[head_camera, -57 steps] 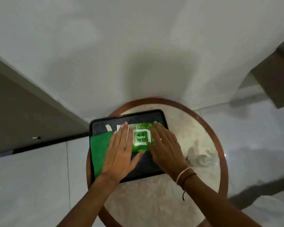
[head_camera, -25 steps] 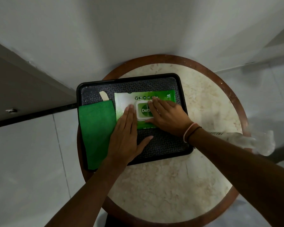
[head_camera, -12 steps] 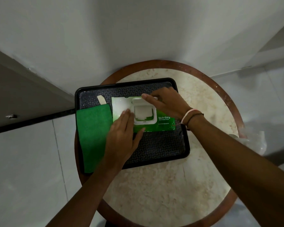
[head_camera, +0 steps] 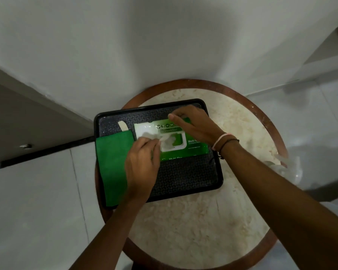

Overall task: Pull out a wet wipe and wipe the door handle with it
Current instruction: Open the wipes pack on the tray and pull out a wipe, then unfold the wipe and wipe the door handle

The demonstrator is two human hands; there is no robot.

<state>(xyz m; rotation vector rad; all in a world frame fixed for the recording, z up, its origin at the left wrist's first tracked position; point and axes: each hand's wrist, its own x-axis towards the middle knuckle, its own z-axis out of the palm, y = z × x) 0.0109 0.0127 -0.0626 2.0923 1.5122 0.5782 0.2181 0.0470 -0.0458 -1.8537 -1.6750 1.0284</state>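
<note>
A green and white wet wipe pack [head_camera: 193, 146] lies on a black tray [head_camera: 185, 178], its white flap lid folded up at the far side. My right hand [head_camera: 193, 123] holds that lid and the pack's far edge. My left hand [head_camera: 141, 164] pinches a white wet wipe [head_camera: 154, 137] that sticks out of the pack's opening toward the left. No door handle is in view.
A folded green cloth [head_camera: 111, 164] lies on the tray's left side with a beige strip [head_camera: 122, 126] behind it. The tray sits on a round marble table with a brown rim [head_camera: 269, 121], against a white wall. A clear plastic piece [head_camera: 285, 168] hangs off the table's right edge.
My right hand flipped the pack's lid up and stays on it. My left hand moved from pressing the pack's left side to pinching a wipe at the opening and drawing it leftward.
</note>
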